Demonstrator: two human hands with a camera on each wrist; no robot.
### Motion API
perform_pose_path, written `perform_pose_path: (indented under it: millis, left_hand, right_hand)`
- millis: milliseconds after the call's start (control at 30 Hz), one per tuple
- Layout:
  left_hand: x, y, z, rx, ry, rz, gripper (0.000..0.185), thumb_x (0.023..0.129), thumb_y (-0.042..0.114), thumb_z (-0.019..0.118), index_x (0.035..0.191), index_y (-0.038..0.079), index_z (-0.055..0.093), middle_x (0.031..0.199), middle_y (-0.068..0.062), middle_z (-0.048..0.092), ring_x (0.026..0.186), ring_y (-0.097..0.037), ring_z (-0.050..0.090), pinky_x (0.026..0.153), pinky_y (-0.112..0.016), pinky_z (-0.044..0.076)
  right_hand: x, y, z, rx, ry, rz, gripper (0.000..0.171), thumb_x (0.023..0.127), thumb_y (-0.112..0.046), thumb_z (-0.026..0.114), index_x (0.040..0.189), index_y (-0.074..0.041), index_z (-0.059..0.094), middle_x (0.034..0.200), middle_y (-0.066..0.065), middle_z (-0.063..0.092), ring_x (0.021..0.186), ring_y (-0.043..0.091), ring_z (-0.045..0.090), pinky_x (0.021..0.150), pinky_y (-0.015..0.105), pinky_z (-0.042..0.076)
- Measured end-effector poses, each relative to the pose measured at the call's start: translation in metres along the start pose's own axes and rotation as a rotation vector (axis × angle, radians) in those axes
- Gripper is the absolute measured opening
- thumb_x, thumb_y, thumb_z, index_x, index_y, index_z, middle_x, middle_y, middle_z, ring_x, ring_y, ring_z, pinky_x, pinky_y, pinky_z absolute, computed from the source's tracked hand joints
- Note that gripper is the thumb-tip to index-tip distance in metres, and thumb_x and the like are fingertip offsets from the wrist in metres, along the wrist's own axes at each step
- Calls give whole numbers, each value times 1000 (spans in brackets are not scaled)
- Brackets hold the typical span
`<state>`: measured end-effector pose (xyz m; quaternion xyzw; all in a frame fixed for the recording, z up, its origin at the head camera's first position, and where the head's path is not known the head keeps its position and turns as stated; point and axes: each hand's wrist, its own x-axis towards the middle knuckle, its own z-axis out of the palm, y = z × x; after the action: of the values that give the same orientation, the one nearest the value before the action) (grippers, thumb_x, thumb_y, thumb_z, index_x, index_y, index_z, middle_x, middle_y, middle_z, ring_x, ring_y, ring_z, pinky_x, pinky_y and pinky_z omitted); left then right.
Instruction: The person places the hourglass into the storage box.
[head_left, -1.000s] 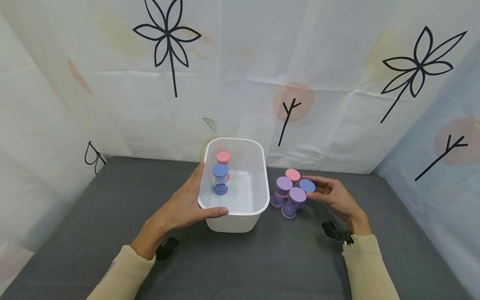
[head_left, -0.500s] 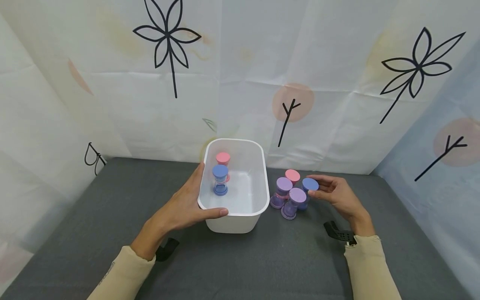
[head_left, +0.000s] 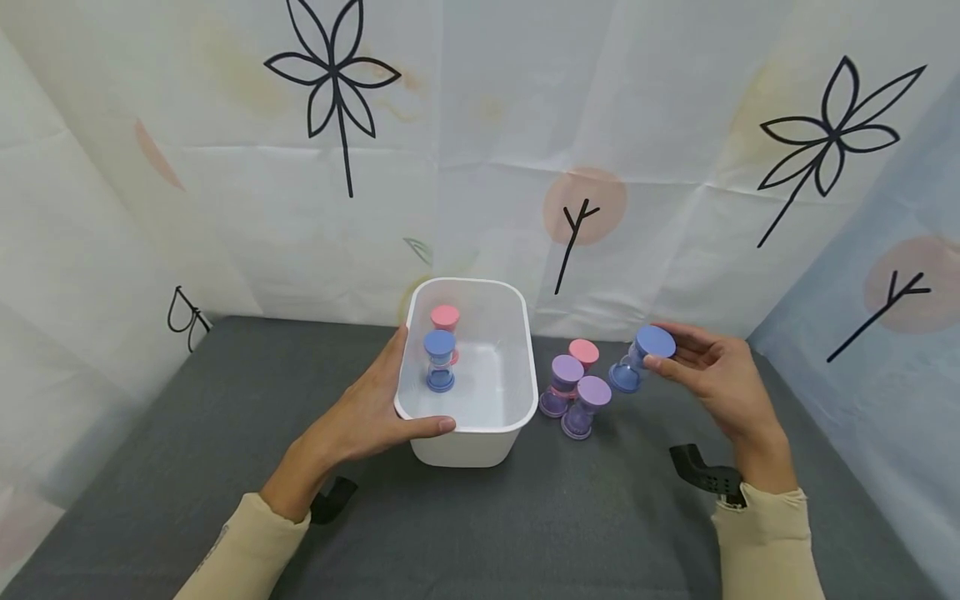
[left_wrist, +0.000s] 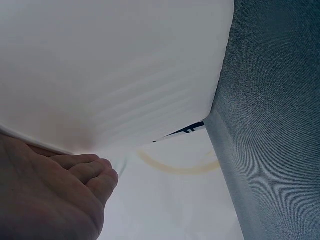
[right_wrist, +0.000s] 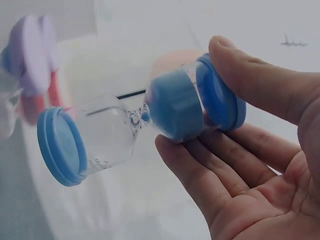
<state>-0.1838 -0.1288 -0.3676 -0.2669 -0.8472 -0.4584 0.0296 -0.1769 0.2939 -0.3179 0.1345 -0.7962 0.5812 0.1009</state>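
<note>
The right hand point(head_left: 720, 379) holds a blue sand timer point(head_left: 642, 357) lifted clear of the grey table point(head_left: 187, 450), thumb curled over the upper cap and fingers under it, so the timer tilts with its lower cap hanging down and to the left; the right wrist view shows the blue sand point(right_wrist: 175, 112) gathered in the bulb next to the gripped cap, as that tilt would put it. The left hand point(head_left: 367, 412) grips the near left corner of the white tub point(head_left: 517, 417), thumb hooked over the rim and fingers flat on the outer wall, which looks like a bracing hold that keeps the tub steady. Inside the tub a blue timer point(head_left: 439, 360) and a pink timer point(head_left: 445, 321) stand upright near its left wall. Just right of the tub, two purple timers point(head_left: 577, 392) and a pink one point(head_left: 583, 352) stand close together on the table. Compared with half a second ago, the blue sand timer has left that cluster, where it stood touching the others, and now sits higher and further right in the raised hand; the left hand and the tub's contents are unchanged.
</note>
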Motion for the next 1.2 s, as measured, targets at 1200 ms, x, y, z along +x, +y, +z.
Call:
perform_pose_path:
  millis: [1200]
  left_hand:
    - [1, -1, -1, 27, 7, 8, 122, 72, 58, 87, 161, 39, 4, 157, 1, 31, 128, -16, 48, 96, -46, 48]
  right_hand:
    - [-14, -67, 66, 320, -73, -307, 53, 80, 27, 68, 131, 20, 54, 123, 18, 68, 112, 26, 68, 93, 32, 52]
